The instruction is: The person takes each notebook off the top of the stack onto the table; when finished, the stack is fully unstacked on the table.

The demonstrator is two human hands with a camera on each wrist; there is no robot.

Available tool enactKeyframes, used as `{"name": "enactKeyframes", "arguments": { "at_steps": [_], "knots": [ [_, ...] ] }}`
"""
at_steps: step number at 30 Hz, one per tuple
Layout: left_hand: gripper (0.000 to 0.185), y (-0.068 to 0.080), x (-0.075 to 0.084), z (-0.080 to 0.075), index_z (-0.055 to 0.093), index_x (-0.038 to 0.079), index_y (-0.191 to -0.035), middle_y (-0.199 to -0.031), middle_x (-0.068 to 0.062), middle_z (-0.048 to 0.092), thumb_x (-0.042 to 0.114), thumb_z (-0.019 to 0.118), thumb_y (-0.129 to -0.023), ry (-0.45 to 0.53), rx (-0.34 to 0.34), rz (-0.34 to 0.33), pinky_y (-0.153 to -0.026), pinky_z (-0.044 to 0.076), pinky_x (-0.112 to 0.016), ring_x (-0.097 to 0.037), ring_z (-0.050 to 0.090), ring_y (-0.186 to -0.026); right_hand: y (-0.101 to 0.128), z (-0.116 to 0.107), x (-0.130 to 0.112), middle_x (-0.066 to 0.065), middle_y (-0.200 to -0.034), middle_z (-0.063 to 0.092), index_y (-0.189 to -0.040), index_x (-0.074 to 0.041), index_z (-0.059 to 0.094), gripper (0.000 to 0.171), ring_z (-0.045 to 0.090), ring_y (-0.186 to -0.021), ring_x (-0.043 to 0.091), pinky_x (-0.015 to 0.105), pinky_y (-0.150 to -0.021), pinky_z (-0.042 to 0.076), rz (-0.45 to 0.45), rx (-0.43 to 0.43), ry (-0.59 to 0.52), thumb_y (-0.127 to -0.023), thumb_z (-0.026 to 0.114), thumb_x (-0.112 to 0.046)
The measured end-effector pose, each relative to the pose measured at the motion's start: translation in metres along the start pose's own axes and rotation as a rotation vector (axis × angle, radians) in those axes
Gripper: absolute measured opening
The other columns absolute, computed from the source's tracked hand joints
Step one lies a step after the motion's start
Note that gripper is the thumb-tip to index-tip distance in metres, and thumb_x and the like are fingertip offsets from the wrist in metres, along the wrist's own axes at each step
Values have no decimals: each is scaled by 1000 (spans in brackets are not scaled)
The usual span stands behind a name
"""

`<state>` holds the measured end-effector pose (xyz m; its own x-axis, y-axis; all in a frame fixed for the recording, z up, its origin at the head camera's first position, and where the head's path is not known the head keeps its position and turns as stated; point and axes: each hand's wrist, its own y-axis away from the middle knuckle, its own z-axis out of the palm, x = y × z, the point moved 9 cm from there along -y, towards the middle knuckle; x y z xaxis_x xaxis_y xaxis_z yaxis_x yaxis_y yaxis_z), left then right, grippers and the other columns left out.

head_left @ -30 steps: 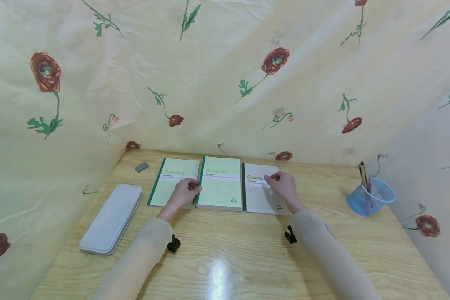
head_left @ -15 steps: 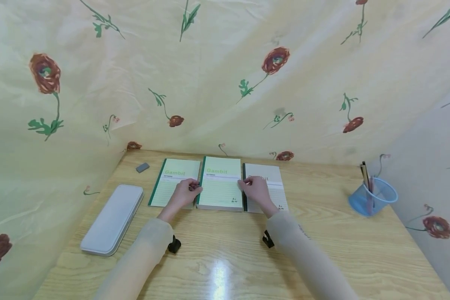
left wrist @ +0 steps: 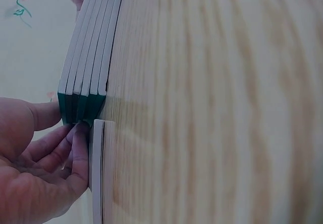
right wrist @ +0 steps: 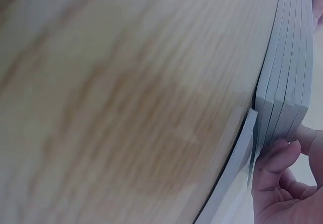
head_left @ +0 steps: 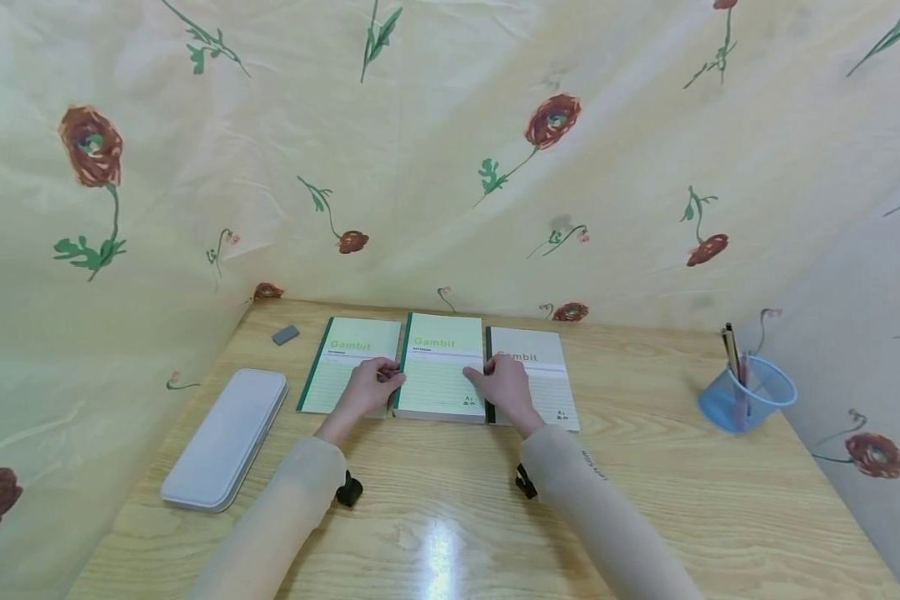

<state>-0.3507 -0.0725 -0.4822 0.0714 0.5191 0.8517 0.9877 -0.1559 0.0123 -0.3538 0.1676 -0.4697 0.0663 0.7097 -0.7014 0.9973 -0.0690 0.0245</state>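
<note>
A stack of several Gambit notebooks (head_left: 441,350) with green spines lies in the middle of the table, its layered page edges (right wrist: 283,82) showing in the right wrist view. My left hand (head_left: 362,390) grips its left side, thumb at the top of the spines (left wrist: 81,105) and curled fingers lower against them. On the opposite side my right hand (head_left: 507,387) holds the stack, thumb over the top cover and fingers bent against the page edges. Partly under the left hand lies a thinner green-spined notebook (head_left: 345,375). A black-spined notebook (head_left: 551,383) lies beneath the right hand.
A white pencil case (head_left: 225,437) lies at the left, with a grey eraser (head_left: 285,335) behind it. At the right stands a blue mesh pen cup (head_left: 742,400) holding a few pens (head_left: 731,354). A flowered cloth (head_left: 420,167) hangs behind the table.
My right hand has moved left from over the black-spined notebook to the right side of the middle stack, its thumb now on the cover. The left hand has stayed put.
</note>
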Motion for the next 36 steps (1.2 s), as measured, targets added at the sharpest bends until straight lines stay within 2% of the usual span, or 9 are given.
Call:
{"name": "enactKeyframes", "arguments": {
  "at_steps": [5,14,24,26,29,33,36],
  "knots": [
    [29,1,1,0,64,-4,-120,-105,-12,67,15,65,-98,-5,4,4,-85,52,-39,-25,61,-96,-1,1,1,8,-75,59,-85,-2,61,34,50,-62,18,28,-56,39,-2,1,4,-92,73,-33],
    [27,1,1,0,65,-3,-119,-103,-11,68,15,65,-98,-22,12,2,-82,52,-38,-24,61,-94,0,-1,3,9,-79,60,-90,0,63,32,52,-66,20,29,-57,40,16,7,15,-93,72,-31],
    [27,0,1,0,66,-3,-118,-103,-12,68,14,66,-97,-33,23,-1,-83,52,-38,-24,61,-93,-2,-13,16,11,-88,66,-96,0,67,37,57,-75,23,36,-69,46,77,31,34,-91,73,-36],
    [27,0,0,0,65,-3,-118,-103,-12,68,14,66,-97,-32,23,-6,-83,52,-38,-24,61,-93,-3,-18,19,13,-93,67,-98,2,68,37,59,-80,25,38,-73,48,89,40,2,-91,74,-34],
    [27,0,0,0,65,-2,-119,-104,-11,68,15,66,-97,-31,22,-15,-83,52,-37,-23,61,-94,-3,-23,27,15,-99,66,-103,4,67,36,59,-86,25,37,-77,49,137,27,-104,-92,73,-30],
    [27,0,-1,0,65,-2,-119,-104,-11,67,15,66,-97,-32,22,-22,-83,52,-37,-23,61,-93,-4,-29,43,19,-116,61,-118,6,62,42,55,-102,28,40,-90,48,222,-19,-251,-95,69,-27],
    [27,-1,-1,1,65,-2,-118,-104,-11,67,14,67,-97,-31,22,-22,-83,52,-37,-23,61,-93,-5,-38,57,23,-129,55,-129,8,56,50,51,-115,32,46,-101,43,268,-26,-301,-96,67,-28]
  ]
}}
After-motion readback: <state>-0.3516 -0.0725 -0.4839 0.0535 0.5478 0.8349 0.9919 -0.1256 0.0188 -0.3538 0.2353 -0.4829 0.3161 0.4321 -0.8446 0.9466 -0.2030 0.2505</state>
